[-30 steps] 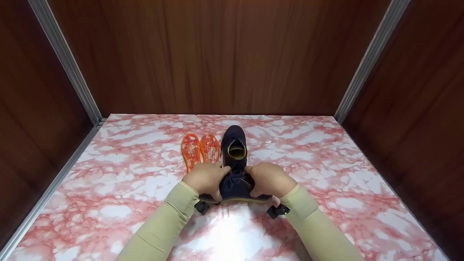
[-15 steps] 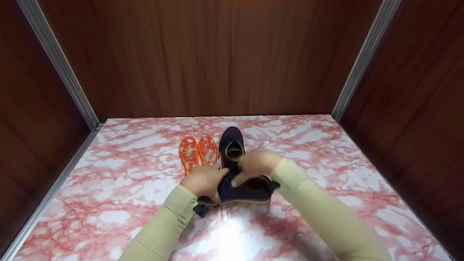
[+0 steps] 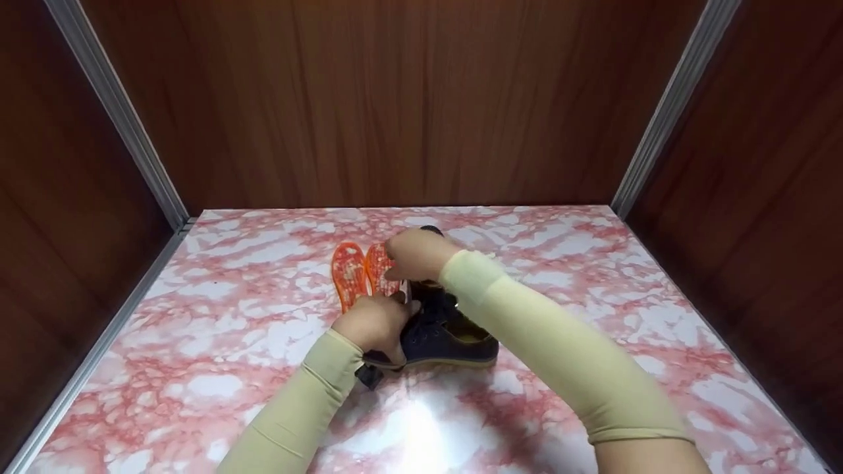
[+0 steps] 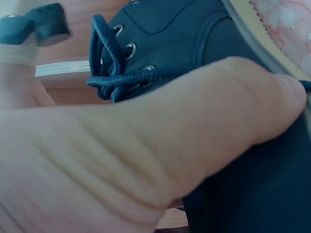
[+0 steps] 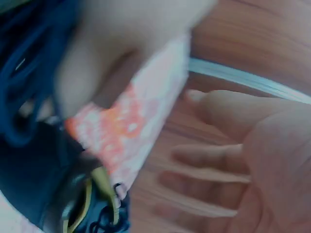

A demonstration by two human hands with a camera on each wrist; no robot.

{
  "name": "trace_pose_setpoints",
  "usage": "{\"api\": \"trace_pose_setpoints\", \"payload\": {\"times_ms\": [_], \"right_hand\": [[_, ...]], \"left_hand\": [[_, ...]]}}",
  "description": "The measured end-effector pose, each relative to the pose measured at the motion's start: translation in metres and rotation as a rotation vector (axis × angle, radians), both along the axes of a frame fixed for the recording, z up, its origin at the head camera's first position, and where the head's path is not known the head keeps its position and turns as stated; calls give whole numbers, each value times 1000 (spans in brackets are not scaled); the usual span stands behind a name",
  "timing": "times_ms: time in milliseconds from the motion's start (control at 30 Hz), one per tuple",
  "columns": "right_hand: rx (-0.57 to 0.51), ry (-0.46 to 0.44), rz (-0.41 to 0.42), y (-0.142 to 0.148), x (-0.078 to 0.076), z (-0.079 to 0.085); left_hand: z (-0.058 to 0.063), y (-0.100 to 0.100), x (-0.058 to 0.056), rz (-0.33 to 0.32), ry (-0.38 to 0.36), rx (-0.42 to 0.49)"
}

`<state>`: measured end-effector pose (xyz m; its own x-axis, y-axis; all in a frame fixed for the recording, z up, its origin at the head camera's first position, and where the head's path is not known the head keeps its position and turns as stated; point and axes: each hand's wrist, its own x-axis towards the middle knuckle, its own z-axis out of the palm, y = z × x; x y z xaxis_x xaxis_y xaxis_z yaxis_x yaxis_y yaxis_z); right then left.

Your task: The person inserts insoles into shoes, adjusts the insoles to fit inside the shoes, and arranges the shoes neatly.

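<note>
My left hand (image 3: 374,326) grips the toe end of a dark navy lace-up shoe (image 3: 442,345), which rests on the tabletop with its heel to the right. In the left wrist view the thumb (image 4: 233,107) lies across the shoe's upper, beside the loose blue laces (image 4: 109,60). Above the far shoe (image 3: 431,230), hiding most of it, is my right hand (image 3: 418,255). Its fingers (image 5: 204,158) are spread in the right wrist view, with nothing held. By its fingertips lie two orange insoles (image 3: 349,266), partly covered by my hands.
The table (image 3: 593,276) has a red and white marbled top. Dark wooden panels (image 3: 421,105) enclose it at the back and both sides, with grey metal strips (image 3: 672,99) at the corners.
My right hand has left the near shoe and moved up and left, over the far shoe towards the insoles. The left hand stays on the near shoe.
</note>
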<state>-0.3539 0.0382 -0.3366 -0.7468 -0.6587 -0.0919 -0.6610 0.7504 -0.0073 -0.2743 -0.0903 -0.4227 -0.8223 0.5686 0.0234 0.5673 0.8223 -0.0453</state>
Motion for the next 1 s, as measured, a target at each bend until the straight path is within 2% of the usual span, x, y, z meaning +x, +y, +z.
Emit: {"api": "trace_pose_setpoints", "payload": {"times_ms": [100,300,533,667,800,1000], "right_hand": [[21,-4,-21,-10,-2,-9],[39,-92,-74,-22,-9,-22],[15,-234,-53,-28,-20,-22],[112,-228,-44,-36,-31,-21],[212,-180,-59,-47,-48,-31],[240,-191,-87,-56,-63,-45]], "left_hand": [[2,-2,0,-11,8,14],[5,-1,1,-31,-7,16],[6,1,3,-40,-15,-17],[6,3,3,-12,-11,-24],[6,4,3,33,-3,-71],[4,4,3,77,-30,-126]]}}
